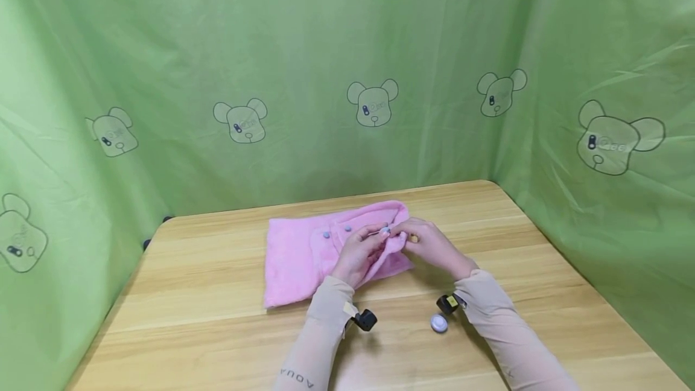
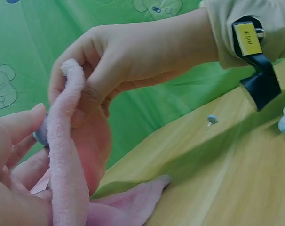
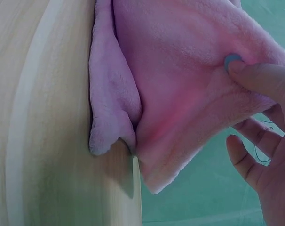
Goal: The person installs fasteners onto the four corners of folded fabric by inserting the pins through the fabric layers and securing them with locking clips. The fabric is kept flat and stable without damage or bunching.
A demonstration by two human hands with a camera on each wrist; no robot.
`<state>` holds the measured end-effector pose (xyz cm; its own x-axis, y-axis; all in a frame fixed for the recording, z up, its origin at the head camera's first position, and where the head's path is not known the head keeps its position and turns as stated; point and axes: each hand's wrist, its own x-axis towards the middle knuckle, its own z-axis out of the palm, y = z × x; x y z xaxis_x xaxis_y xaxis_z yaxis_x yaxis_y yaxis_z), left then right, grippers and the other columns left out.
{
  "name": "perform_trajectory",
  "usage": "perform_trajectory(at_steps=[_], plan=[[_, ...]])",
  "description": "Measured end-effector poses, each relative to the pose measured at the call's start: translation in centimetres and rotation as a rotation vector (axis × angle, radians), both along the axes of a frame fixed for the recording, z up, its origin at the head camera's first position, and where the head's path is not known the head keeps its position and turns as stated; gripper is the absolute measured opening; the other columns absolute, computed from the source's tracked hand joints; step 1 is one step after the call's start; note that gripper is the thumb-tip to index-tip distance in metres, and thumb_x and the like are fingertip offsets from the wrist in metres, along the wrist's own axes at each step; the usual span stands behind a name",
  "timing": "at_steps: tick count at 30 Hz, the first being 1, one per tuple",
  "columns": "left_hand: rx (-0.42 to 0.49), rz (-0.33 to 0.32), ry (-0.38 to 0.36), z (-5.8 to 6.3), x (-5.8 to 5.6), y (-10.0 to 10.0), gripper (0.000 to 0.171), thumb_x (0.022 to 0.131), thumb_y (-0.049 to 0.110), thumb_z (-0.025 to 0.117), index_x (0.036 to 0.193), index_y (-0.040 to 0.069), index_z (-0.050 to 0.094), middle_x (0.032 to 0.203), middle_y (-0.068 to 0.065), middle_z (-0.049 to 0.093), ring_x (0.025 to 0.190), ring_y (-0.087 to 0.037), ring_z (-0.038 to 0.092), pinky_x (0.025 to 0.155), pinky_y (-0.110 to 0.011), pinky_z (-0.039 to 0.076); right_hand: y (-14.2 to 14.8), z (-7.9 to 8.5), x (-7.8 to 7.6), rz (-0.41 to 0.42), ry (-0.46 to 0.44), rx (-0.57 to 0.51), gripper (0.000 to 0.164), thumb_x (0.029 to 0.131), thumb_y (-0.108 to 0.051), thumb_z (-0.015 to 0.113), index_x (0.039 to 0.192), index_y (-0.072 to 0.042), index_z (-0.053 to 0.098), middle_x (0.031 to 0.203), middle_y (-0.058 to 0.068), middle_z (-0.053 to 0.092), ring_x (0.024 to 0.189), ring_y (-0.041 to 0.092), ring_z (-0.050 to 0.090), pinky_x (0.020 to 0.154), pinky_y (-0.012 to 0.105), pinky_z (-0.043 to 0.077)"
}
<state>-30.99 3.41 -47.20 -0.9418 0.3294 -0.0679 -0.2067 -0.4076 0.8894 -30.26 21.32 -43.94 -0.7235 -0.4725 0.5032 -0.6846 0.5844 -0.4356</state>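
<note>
A pink plush cloth (image 1: 293,252) with small blue-grey buttons (image 1: 326,235) lies on the table, its right part lifted and folded up. My left hand (image 1: 358,253) is at the raised part; in the left wrist view its thumb and fingers pinch a blue-grey button (image 2: 41,134) against one side of the cloth. With my right hand (image 1: 432,247) I grip the raised edge from the other side. The right wrist view shows the right thumb pressing on a blue disc (image 3: 233,60) against the plush. What lies between the two layers is hidden.
A pale lilac round object (image 1: 438,323) lies near the right wrist camera. On the wooden table (image 1: 190,294), a small blue-headed pin (image 2: 211,119) shows in the left wrist view. Green curtains (image 1: 304,29) with bear outlines enclose the table's back and sides.
</note>
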Motion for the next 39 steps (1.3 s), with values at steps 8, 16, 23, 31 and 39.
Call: perform_trajectory(at_steps=[8,16,23,31,39], plan=[[-0.056,-0.088,0.036,0.4,0.2,-0.4,0.042,0.082,0.023,0.063,0.119,0.007,0.053,0.091,0.001,0.066,0.072,-0.005,0.06,0.063,-0.015,0.051,0.1,-0.1,-0.1,-0.024,-0.025,0.006,0.022,0.077,-0.008,0.066,0.097,-0.016,0.066,0.1,0.001,0.066,0.094,0.017,0.06,0.082,0.035,0.051],[-0.524,-0.225,0.343,1.8,1.2,-1.1,0.07,0.071,0.021,0.074,0.133,0.022,0.04,0.116,0.002,0.057,0.084,-0.007,0.056,0.072,-0.021,0.049,0.2,0.2,0.0,-0.034,-0.058,-0.009,0.023,0.075,-0.003,0.064,0.094,-0.016,0.065,0.096,0.0,0.066,0.091,0.016,0.061,0.08,0.034,0.051],[-0.901,0.067,0.568,2.7,1.6,-0.1,0.039,0.085,0.021,0.058,0.123,0.017,0.053,0.115,-0.001,0.062,0.101,-0.013,0.058,0.089,-0.027,0.046,0.4,0.6,-0.1,-0.031,-0.055,0.011,0.019,0.075,-0.01,0.068,0.092,-0.018,0.065,0.089,-0.003,0.066,0.082,0.013,0.06,0.073,0.036,0.051],[-0.796,0.258,0.389,2.5,1.0,-0.8,0.022,0.086,0.037,0.055,0.096,0.019,0.064,0.084,0.0,0.065,0.072,-0.009,0.057,0.061,-0.023,0.047,1.3,1.5,0.0,-0.086,-0.015,-0.033,0.027,0.077,-0.016,0.069,0.103,-0.015,0.063,0.097,0.002,0.065,0.089,0.019,0.058,0.072,0.04,0.049],[-0.655,0.413,0.139,2.3,-0.7,-4.3,0.016,0.086,0.016,0.053,0.077,0.004,0.06,0.077,-0.006,0.059,0.07,-0.013,0.055,0.063,-0.023,0.049,3.1,2.5,-0.1,-0.175,0.025,-0.084,0.025,0.081,-0.015,0.064,0.105,-0.007,0.061,0.096,0.006,0.065,0.086,0.02,0.058,0.069,0.038,0.049]])
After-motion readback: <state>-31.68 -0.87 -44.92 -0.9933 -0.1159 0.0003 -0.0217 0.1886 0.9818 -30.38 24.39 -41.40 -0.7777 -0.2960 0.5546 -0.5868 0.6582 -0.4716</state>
